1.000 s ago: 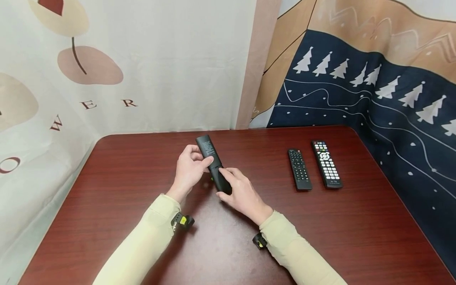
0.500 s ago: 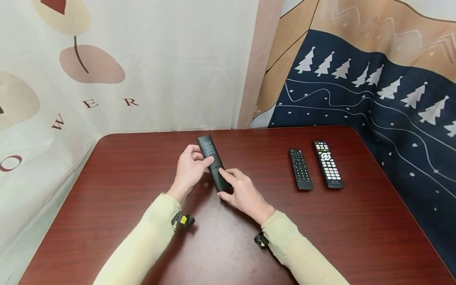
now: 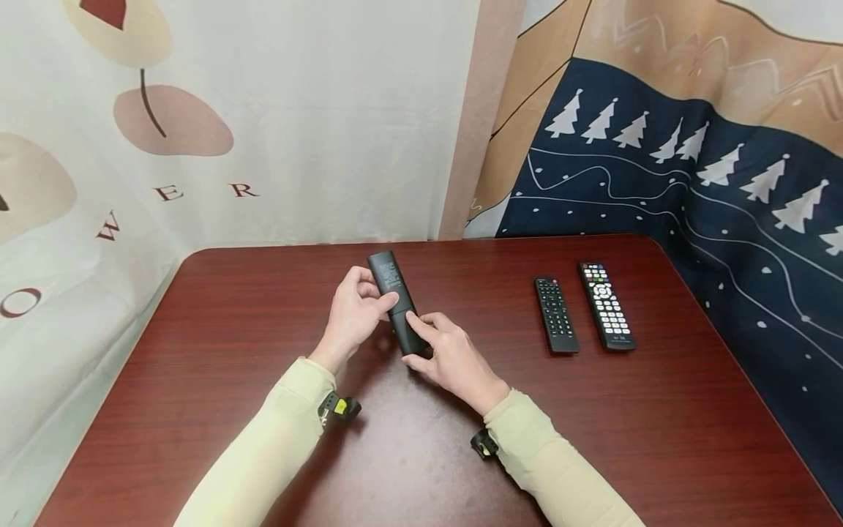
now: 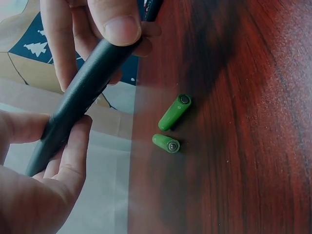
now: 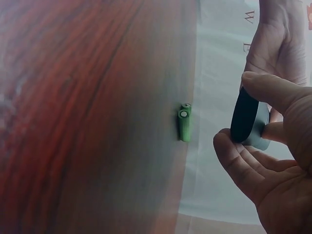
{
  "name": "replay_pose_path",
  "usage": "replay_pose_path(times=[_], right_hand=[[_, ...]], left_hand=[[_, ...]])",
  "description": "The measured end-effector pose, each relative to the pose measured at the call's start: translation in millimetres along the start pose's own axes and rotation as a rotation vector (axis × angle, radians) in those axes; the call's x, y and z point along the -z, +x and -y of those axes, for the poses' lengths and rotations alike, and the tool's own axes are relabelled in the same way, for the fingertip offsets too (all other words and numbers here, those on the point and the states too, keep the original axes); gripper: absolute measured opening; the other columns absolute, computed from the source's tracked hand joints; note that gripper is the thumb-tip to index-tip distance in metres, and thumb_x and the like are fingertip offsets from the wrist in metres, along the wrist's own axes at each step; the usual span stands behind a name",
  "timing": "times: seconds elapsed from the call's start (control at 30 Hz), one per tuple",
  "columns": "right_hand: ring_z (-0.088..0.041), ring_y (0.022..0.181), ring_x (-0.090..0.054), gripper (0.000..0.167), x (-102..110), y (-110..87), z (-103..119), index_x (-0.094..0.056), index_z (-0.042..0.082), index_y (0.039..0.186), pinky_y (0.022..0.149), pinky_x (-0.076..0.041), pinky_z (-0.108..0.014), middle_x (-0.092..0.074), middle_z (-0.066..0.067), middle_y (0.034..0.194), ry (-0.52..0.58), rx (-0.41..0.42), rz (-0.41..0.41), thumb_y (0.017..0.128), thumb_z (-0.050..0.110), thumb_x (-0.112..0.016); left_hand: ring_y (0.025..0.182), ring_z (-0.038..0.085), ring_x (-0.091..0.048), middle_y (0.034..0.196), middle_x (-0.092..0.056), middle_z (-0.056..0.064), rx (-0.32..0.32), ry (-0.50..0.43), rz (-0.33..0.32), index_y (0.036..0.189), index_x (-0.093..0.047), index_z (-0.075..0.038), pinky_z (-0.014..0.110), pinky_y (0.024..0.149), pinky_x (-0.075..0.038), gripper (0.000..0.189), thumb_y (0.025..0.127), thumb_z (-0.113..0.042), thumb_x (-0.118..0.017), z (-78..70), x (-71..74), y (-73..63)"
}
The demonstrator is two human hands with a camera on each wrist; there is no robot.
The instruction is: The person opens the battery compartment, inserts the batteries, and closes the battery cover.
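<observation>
A black remote control (image 3: 388, 274) is held above the table, its printed back facing up and a seam crossing it. My left hand (image 3: 352, 311) grips its far half, with the thumb over the back. At the near end my right hand (image 3: 454, 362) holds the remote, fingertips on the back below the seam and thumb at the end. In the right wrist view the rounded end of the remote (image 5: 243, 114) sits between thumb and fingers. Two green batteries, one battery (image 4: 170, 117) beside another battery (image 4: 161, 141), lie on the table beneath; the remote's button side is hidden.
Two more remotes lie buttons up to the right: a smaller black remote (image 3: 555, 315) and a longer remote with white keys (image 3: 606, 306). The dark red wooden table (image 3: 250, 293) backs onto a pale curtain (image 3: 329, 132) and a navy tree-print cloth (image 3: 626, 168).
The step at the seam on the remote's back looks flatter now. A bit of green under the remote no longer shows in the head view. Both hands keep their hold.
</observation>
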State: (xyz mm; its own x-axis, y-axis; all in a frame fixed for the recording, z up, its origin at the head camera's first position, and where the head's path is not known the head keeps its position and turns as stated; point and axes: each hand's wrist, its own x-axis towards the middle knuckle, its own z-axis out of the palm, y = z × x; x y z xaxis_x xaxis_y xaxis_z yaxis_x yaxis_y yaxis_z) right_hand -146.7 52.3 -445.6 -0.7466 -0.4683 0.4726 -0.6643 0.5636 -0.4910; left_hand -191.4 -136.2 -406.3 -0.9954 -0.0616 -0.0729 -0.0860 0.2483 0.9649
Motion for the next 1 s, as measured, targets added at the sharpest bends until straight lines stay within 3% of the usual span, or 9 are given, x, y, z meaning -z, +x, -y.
replay_pose_path(times=[0.17, 0.4, 0.7, 1.0], right_hand=[[-0.025, 0.090, -0.069, 0.066, -1.8, 0.0, 0.3, -0.062, -0.003, 0.140, 0.076, -0.060, -0.034, -0.065, -0.019, 0.117, -0.012, 0.017, -0.018, 0.082, 0.014, -0.089], [-0.025, 0.095, -0.070, 0.068, -6.1, -1.8, -0.8, -0.059, -0.004, 0.141, 0.081, -0.060, -0.033, -0.066, -0.018, 0.119, -0.006, 0.038, -0.044, 0.081, 0.013, -0.089], [-0.024, 0.098, -0.067, 0.068, -8.0, -3.4, -1.3, -0.055, -0.003, 0.142, 0.082, -0.060, -0.033, -0.066, -0.018, 0.123, 0.049, 0.015, -0.042, 0.083, 0.011, -0.086], [-0.020, 0.086, -0.070, 0.066, -6.7, -1.9, -0.7, -0.050, -0.003, 0.143, 0.077, -0.062, -0.034, -0.064, -0.018, 0.124, 0.202, -0.021, 0.008, 0.085, 0.005, -0.080]], left_hand=[[0.072, 0.020, -0.069, 0.093, -0.069, 0.016, -0.025, 0.004, -0.002, 0.117, -0.051, -0.001, 0.047, 0.074, -0.063, 0.034, 0.091, -0.001, -0.074, -2.0, 0.4, 0.7], [0.068, 0.020, -0.069, 0.092, -0.069, 0.015, -0.017, -0.010, -0.007, 0.118, -0.052, -0.003, 0.052, 0.077, -0.062, 0.036, 0.090, -0.003, -0.076, -2.4, 3.0, -0.7], [0.072, 0.018, -0.071, 0.103, -0.070, 0.018, -0.022, -0.078, 0.021, 0.121, -0.050, -0.004, 0.050, 0.077, -0.063, 0.040, 0.091, -0.004, -0.076, -2.2, 3.7, -3.2], [0.076, 0.016, -0.069, 0.107, -0.069, 0.018, -0.039, -0.097, 0.081, 0.121, -0.044, -0.005, 0.050, 0.077, -0.062, 0.042, 0.092, -0.004, -0.074, -5.7, 6.4, -3.9]])
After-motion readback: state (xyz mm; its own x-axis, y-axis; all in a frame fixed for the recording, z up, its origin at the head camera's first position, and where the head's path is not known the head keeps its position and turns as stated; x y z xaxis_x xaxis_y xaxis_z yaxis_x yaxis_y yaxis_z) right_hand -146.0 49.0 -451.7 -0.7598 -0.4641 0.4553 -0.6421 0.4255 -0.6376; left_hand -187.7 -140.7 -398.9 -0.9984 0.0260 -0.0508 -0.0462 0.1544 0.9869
